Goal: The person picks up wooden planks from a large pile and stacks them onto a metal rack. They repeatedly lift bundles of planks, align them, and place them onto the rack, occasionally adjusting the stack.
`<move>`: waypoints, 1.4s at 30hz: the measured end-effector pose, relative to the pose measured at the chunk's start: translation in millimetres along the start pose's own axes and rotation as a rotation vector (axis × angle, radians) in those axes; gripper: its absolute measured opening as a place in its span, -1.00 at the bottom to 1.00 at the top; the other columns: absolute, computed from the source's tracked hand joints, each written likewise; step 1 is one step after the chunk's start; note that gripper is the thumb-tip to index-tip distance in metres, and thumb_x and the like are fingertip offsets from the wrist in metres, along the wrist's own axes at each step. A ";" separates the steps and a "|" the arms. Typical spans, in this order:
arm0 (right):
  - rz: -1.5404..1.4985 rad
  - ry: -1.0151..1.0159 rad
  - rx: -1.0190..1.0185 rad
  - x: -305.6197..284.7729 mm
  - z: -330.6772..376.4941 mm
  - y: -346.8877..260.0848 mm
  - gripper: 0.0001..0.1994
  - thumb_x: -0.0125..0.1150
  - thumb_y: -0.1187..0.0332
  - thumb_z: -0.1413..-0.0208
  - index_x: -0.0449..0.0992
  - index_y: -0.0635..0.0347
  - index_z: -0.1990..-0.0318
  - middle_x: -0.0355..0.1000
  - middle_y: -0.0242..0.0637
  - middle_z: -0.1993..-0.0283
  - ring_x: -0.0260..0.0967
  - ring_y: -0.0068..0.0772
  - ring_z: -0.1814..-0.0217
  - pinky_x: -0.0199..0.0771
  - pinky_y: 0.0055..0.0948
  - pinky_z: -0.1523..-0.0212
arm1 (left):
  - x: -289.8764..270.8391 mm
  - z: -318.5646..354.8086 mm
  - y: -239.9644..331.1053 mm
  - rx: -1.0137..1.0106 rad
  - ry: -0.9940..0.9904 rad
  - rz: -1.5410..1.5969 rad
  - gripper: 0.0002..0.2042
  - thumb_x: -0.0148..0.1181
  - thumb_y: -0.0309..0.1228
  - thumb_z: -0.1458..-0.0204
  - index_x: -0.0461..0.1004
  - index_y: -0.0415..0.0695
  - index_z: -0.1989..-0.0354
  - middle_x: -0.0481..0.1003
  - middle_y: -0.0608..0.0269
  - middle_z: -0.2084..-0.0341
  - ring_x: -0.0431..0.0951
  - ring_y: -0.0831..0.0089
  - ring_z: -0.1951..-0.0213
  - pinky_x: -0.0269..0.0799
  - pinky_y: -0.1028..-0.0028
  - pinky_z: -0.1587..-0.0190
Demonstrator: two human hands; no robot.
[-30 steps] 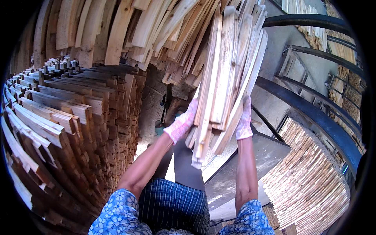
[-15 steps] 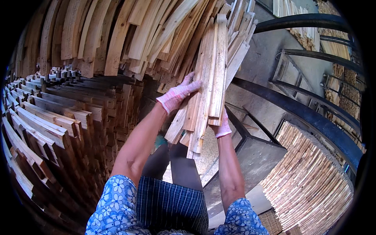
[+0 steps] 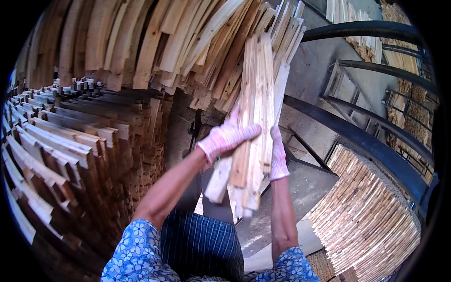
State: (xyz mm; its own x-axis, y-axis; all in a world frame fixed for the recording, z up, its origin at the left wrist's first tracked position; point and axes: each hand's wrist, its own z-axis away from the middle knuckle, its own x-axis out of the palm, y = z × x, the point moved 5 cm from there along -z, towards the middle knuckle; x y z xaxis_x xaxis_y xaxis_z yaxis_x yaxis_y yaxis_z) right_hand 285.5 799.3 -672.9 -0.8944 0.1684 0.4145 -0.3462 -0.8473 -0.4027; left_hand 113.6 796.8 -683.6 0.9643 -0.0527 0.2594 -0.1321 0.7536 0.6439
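Note:
A bundle of long, pale wooden slats (image 3: 254, 101) lies between my two gloved hands, its near ends uneven and hanging toward my apron. From the left, my left hand (image 3: 230, 136), in a pink and white knit glove, grips the bundle with the thumb over the top slats. On the opposite edge my right hand (image 3: 278, 152), in the same kind of glove, clasps the bundle; its fingers are partly hidden by the wood. The bundle's far end overlaps other loose slats (image 3: 286, 37) at the top of the view.
A large stack of slats (image 3: 174, 42) spans the upper left. Below it stands another tall stack (image 3: 70, 145). A dark metal rail (image 3: 361, 131) curves along the right, above a grey metal panel (image 3: 296, 183). Neatly layered strips (image 3: 366, 216) stand at lower right.
The bundle has come nearer to my body, its near ends now lower. My left hand has moved right and its thumb reaches farther over the slats; my right hand shows more along the edge.

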 end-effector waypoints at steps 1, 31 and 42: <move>-0.012 -0.006 0.049 -1.7 19.3 -1.6 -0.19 0.12 -0.15 -0.30 0.05 0.22 -0.48 0.35 0.03 -0.32 0.48 -0.07 -0.23 0.61 -0.14 -0.20 | 13.4 10.3 -13.3 -0.064 0.016 -0.035 0.40 0.37 0.39 0.20 -0.39 -0.31 -0.54 0.22 -0.21 -0.36 0.23 0.09 -0.40 0.09 0.24 -0.45; -0.097 -0.132 0.004 15.9 188.4 -61.3 -0.09 0.34 0.01 -0.12 -0.05 0.01 -0.53 0.17 0.11 -0.43 0.32 0.16 -0.36 0.52 0.06 -0.27 | 106.2 187.2 110.6 -0.007 0.124 -0.007 0.36 0.43 0.28 0.23 -0.42 -0.02 -0.58 0.12 -0.34 -0.20 0.29 -0.27 -0.25 0.27 0.02 -0.32; 0.184 -0.346 -0.085 146.5 347.3 -156.0 -0.23 0.23 0.00 -0.26 0.09 0.23 -0.47 0.29 0.09 -0.36 0.35 0.00 -0.34 0.47 -0.05 -0.28 | 134.3 382.6 224.6 0.557 0.293 -0.082 0.41 0.44 0.34 0.22 -0.46 -0.12 -0.56 -0.26 -0.64 -0.40 -0.15 -0.44 -0.47 -0.05 0.06 -0.48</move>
State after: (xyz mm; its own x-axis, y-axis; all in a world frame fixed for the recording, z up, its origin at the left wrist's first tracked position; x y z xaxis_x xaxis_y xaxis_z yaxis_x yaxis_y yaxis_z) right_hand 306.9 781.2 -265.9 -0.8004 -0.1743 0.5735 -0.2241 -0.8004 -0.5560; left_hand 125.6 708.3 -228.7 0.9887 0.1455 0.0362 -0.0785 0.2966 0.9518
